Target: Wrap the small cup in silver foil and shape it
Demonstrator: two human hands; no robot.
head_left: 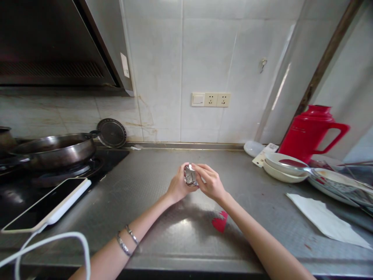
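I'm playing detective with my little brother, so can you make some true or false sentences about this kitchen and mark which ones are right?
1. The left hand and right hand are both touching a small silver thing. True.
2. The big jug is blue. False: the jug is red.
3. The bracelets are on the right arm. False: the bracelets are on the left arm.
4. A red scrap lies on the counter. True.
5. The pan sits beside the jug. False: the pan is on the stove, on the other side.
6. A white cable is near the phone. True.
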